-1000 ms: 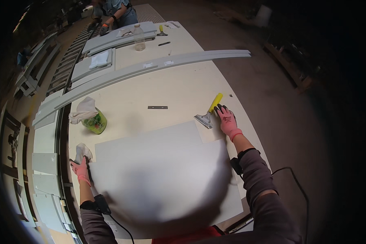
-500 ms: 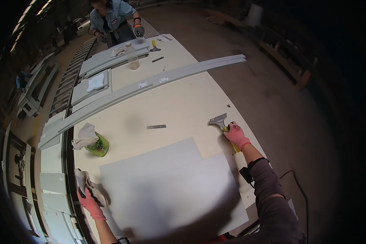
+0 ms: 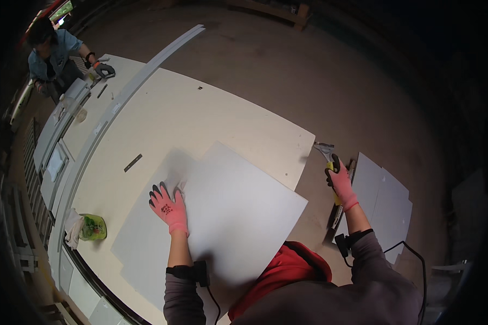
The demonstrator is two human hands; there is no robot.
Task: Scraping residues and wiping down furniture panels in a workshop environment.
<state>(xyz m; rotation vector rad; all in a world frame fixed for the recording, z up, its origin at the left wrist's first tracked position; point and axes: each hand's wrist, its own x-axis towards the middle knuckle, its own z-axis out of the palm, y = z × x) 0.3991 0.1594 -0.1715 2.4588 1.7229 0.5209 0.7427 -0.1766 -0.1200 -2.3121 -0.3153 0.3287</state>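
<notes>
The scraper — broad silvery metal head, yellow handle — sits in the closed right hand, past the edge of the cream table. The left hand is open, fingers spread over smooth, pale grey, unevenly overlapping panels — a whitish rag shows beside its fingers.

On the cream flat surface I see flat grey panels mid-frame, long grey strips upper left, a green rounded container lower left.
</notes>
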